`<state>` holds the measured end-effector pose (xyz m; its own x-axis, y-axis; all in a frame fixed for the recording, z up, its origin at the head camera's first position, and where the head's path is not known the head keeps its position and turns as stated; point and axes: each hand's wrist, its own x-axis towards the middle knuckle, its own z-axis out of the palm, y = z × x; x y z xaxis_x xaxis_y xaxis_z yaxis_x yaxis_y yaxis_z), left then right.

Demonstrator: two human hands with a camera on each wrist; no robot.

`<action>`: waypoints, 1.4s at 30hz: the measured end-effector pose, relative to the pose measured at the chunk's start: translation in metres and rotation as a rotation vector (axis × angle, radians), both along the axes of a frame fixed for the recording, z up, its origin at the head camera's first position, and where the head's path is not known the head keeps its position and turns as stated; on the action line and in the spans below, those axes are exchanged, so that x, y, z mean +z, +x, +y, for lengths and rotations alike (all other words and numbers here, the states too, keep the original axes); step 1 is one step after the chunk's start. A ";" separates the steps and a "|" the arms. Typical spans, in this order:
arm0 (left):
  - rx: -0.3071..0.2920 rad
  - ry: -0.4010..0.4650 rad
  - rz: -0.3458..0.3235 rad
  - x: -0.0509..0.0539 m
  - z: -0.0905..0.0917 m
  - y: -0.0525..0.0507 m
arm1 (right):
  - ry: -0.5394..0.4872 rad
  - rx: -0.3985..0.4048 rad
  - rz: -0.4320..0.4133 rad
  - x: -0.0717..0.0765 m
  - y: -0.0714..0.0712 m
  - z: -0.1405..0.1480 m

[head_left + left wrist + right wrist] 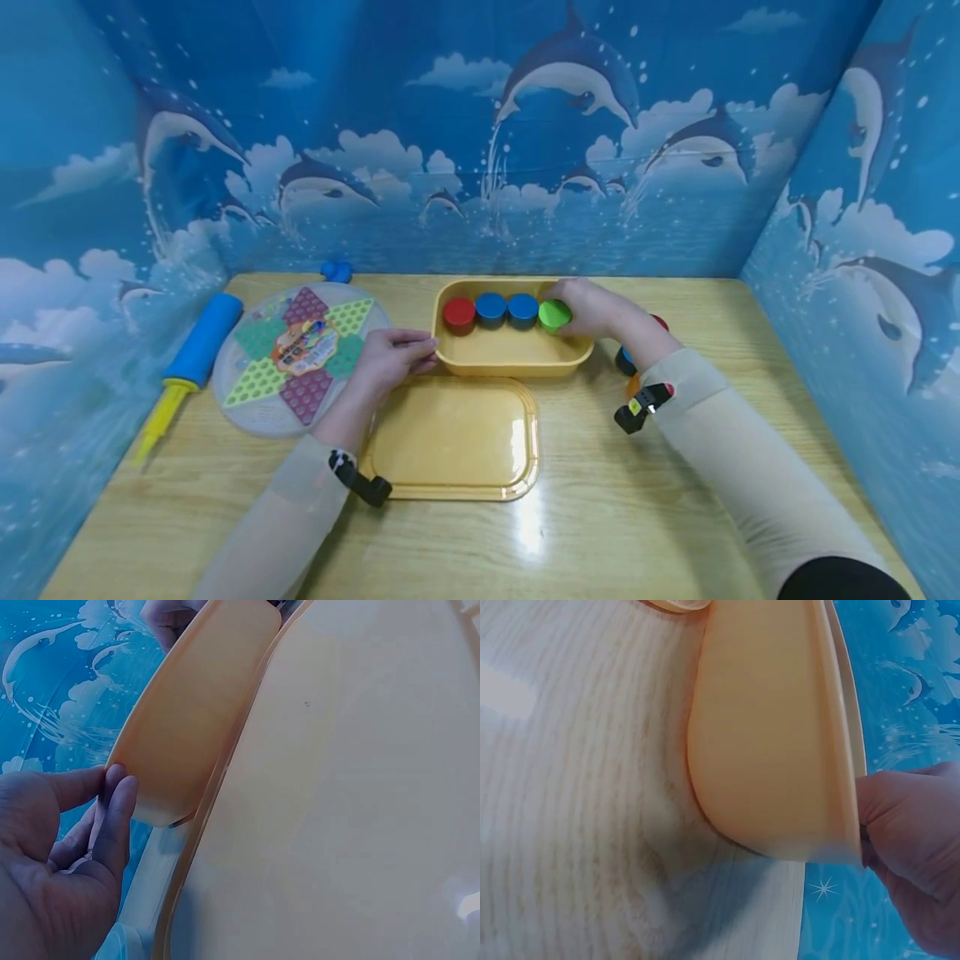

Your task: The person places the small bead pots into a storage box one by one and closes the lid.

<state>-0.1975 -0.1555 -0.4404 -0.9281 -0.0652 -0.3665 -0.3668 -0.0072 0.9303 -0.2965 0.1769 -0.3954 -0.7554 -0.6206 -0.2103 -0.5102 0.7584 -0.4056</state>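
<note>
A yellow rectangular box [510, 369] stands near the back of the table, holding a row of round pieces: red [459, 316], two blue [491, 309] and green [555, 315]. My right hand [588, 308] reaches over the box's right end and grips the green piece; in the right wrist view the hand [915, 847] is at the box's rim, its fingertips hidden. With thumb and fingers, my left hand [390, 358] pinches the rim at the left end, as the left wrist view shows of the hand [67, 855] and box [195, 712].
A yellow lid [453, 437] lies in front of the box. At left are a round star-patterned game board [303, 358], a blue-and-yellow pump [198, 346] and a small blue object [337, 271]. More round pieces [626, 361] lie partly hidden beneath my right forearm.
</note>
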 end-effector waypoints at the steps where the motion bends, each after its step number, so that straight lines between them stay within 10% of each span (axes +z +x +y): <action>1: -0.001 0.001 0.001 0.000 0.000 0.000 | 0.002 -0.004 0.006 -0.001 0.000 0.000; 21: -0.014 -0.025 -0.021 0.003 0.004 -0.002 | -0.153 -0.062 0.106 0.002 0.014 0.014; 42: -0.006 0.016 0.036 -0.001 0.000 0.000 | -0.255 -0.215 0.110 0.037 0.079 0.073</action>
